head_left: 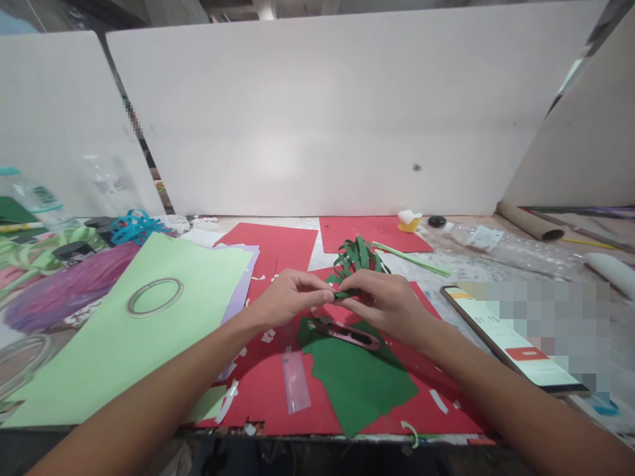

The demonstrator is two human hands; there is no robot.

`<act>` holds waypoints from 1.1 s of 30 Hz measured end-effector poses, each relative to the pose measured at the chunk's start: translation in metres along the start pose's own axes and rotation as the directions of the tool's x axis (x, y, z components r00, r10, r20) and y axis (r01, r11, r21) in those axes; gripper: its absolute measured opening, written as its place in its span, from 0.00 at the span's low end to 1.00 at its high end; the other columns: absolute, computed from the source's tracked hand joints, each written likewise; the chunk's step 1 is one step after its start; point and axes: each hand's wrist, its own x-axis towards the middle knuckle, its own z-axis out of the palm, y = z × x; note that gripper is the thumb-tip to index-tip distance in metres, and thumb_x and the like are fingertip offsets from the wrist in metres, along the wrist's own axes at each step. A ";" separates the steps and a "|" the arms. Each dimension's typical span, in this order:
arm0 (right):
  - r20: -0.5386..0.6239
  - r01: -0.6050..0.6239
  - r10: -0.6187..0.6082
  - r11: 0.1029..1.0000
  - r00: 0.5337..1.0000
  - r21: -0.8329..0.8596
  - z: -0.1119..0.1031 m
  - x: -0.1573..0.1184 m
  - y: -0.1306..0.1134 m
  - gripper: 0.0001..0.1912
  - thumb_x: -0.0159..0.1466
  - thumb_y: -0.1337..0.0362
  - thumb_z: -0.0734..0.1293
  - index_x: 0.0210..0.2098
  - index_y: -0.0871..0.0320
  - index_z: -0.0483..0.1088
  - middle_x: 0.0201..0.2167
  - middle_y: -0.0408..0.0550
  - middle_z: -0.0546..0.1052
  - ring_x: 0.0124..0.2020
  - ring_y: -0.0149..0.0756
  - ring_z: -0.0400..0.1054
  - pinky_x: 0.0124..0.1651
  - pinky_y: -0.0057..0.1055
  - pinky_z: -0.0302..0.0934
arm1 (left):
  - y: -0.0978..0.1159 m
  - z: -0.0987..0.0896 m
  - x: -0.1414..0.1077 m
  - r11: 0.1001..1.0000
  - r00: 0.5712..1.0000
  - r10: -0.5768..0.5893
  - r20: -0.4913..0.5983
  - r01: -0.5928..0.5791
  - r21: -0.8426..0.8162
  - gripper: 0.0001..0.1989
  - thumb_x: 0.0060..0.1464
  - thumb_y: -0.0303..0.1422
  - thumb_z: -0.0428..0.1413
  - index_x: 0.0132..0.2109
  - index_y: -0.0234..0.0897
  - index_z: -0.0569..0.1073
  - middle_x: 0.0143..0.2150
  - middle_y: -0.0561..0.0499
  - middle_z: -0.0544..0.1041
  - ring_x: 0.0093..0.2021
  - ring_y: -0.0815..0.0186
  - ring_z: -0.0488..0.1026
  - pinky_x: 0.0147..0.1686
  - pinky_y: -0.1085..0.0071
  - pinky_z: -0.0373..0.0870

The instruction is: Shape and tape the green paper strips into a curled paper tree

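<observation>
"Green paper loops (pixel 361 254) stand in a tuft at one o'clock from the fingertips. Is that part done?"

"Many are cut and curled, so I'd judge it well along. But a narrow green strip (pixel 342 295) sits between the two hands, and whether it belongs to the tuft I can't tell; the fingers cover any join."

"How are the fingers set?"

"On the left hand (pixel 292 297), thumb and forefinger press together on the strip. The right hand (pixel 384 297) pinches it too, between thumb and forefinger; how its other fingers lie, I can't tell. Nothing shows whether the strip is stuck down."

"And what's left to use?"

"At five o'clock, a dark green sheet (pixel 367 383) with a ragged edge, lying on a red sheet (pixel 260 390). Some seems cut away, with a fair piece remaining. Pink snips (pixel 348 332) rest on its upper part, in neither hand. Pale green strips (pixel 411 259) lie loose at two o'clock."

"Any other bunch made?"

"Blue paper curls (pixel 136 228), between nine and ten o'clock, look complete to me. At nine, a tape roll (pixel 133 304) lies on a pale green sheet (pixel 99 370), well apart from the fingers."
</observation>
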 end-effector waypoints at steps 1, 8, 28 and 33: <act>0.003 -0.023 0.023 1.000 1.000 0.013 0.001 0.000 0.000 0.03 0.63 0.65 0.66 0.36 0.57 0.71 0.27 0.43 0.77 0.25 0.28 0.69 0.28 0.24 0.59 | 0.000 0.000 0.000 1.000 1.000 0.009 -0.004 -0.009 -0.010 0.08 0.52 0.37 0.60 0.31 0.38 0.81 0.23 0.51 0.74 0.25 0.68 0.69 0.29 0.70 0.69; 0.010 -0.095 0.094 0.992 0.996 0.080 0.003 0.002 -0.002 0.07 0.61 0.70 0.64 0.37 0.55 0.72 0.30 0.44 0.79 0.30 0.31 0.72 0.31 0.27 0.64 | -0.002 -0.004 0.001 0.999 1.000 0.031 0.001 -0.031 0.041 0.08 0.52 0.36 0.60 0.35 0.38 0.81 0.29 0.49 0.79 0.26 0.68 0.71 0.30 0.70 0.70; -0.151 0.029 -0.015 0.996 0.988 0.085 0.002 0.002 -0.002 0.11 0.60 0.76 0.63 0.38 0.55 0.69 0.36 0.48 0.78 0.37 0.33 0.73 0.38 0.29 0.67 | 0.007 0.012 -0.009 0.939 0.953 0.244 -0.178 -0.186 0.291 0.06 0.52 0.33 0.61 0.37 0.41 0.81 0.37 0.48 0.82 0.36 0.64 0.76 0.38 0.67 0.73; -0.138 0.119 -0.115 0.993 0.984 0.024 0.002 0.002 0.000 0.11 0.62 0.75 0.61 0.37 0.54 0.69 0.37 0.49 0.78 0.41 0.35 0.74 0.39 0.31 0.68 | 0.009 0.008 -0.008 0.956 0.991 0.084 -0.099 -0.053 0.288 0.07 0.50 0.36 0.62 0.36 0.40 0.81 0.33 0.50 0.82 0.31 0.66 0.76 0.33 0.68 0.73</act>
